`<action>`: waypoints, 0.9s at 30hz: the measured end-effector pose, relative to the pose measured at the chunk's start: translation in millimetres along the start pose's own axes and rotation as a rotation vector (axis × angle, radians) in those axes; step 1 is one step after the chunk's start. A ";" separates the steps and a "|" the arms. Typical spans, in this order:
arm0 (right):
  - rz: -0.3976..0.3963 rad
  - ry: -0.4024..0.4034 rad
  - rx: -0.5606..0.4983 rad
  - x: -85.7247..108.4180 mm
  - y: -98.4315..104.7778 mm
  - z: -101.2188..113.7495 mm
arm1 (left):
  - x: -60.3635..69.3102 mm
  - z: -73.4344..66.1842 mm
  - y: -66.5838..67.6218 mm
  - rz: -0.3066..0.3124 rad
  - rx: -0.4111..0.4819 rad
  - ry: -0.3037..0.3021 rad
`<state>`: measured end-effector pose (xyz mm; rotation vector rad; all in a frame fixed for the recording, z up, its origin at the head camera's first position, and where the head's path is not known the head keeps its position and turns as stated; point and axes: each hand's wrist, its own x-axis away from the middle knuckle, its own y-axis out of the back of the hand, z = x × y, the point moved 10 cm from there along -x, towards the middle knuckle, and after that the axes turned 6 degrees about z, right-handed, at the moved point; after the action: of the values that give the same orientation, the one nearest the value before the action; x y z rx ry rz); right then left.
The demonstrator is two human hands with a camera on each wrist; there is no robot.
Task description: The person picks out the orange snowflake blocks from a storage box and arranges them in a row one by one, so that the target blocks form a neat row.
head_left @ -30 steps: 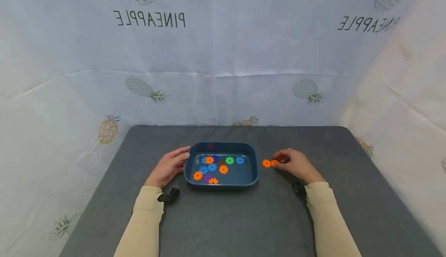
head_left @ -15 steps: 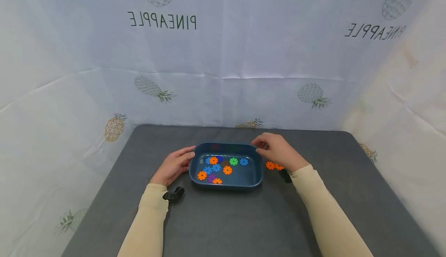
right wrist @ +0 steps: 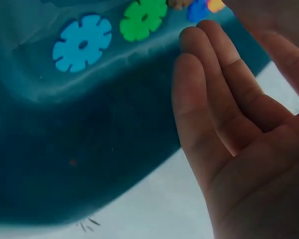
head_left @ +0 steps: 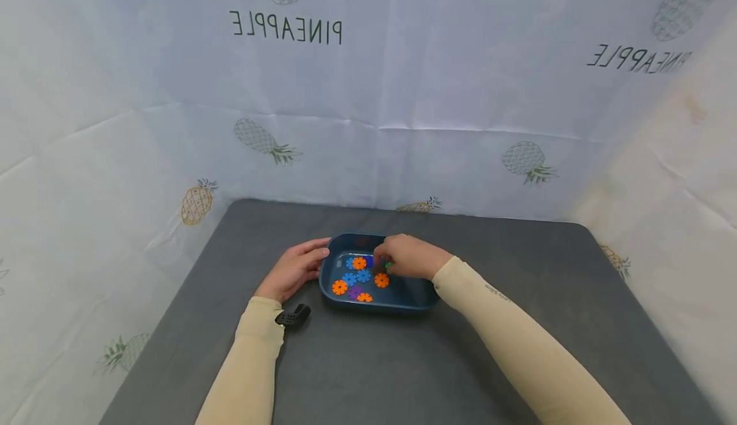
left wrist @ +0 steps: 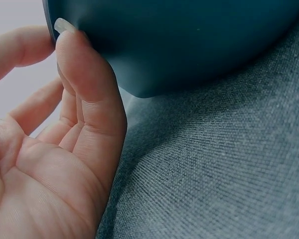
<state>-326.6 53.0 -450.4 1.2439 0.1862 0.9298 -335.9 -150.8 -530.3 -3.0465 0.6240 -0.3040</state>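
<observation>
A dark blue tray [head_left: 403, 297] stands on the table, holding several notched plastic discs. My left hand [head_left: 290, 271] grips its left rim; in the left wrist view the thumb [left wrist: 84, 74] lies on the tray wall with fingers beyond the rim. My right hand [head_left: 411, 256] reaches over the far right side into the tray, fingertips pointing down beside an orange disc [head_left: 382, 280]. In the right wrist view, its fingers [right wrist: 189, 94] are loosely bent near a brown disc [right wrist: 178, 4], a green disc [right wrist: 143, 20] and a blue disc [right wrist: 82, 43]. The thumb and index tips are cut off.
More discs lie at the tray's left: an orange disc [head_left: 340, 287], a purple disc [head_left: 354, 292] and a blue disc [head_left: 363, 276]. The grey table [head_left: 368, 361] ends at a hanging pineapple-print cloth [head_left: 374, 92]. The right sleeve [head_left: 489, 310] crosses the table right of the tray.
My right hand has left two joined orange discs on the table and moved left into the tray; its arm now hides them. The left hand stays on the rim. The view has shifted slightly.
</observation>
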 end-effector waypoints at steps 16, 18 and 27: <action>0.058 -0.011 0.221 -18.1 -20.9 17.5 | 2.1 -5.1 1.6 -0.017 -0.008 -0.003; 0.054 -0.009 0.209 -18.1 -21.1 16.8 | 2.3 -5.3 0.8 -0.015 -0.010 -0.004; 0.053 -0.014 0.211 -19.8 -23.5 13.9 | 1.1 -2.0 -0.1 -0.019 0.009 0.001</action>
<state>-319.2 28.8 -472.7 1.4551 0.2459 0.9650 -335.3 -151.1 -528.2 -3.0458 0.5932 -0.3072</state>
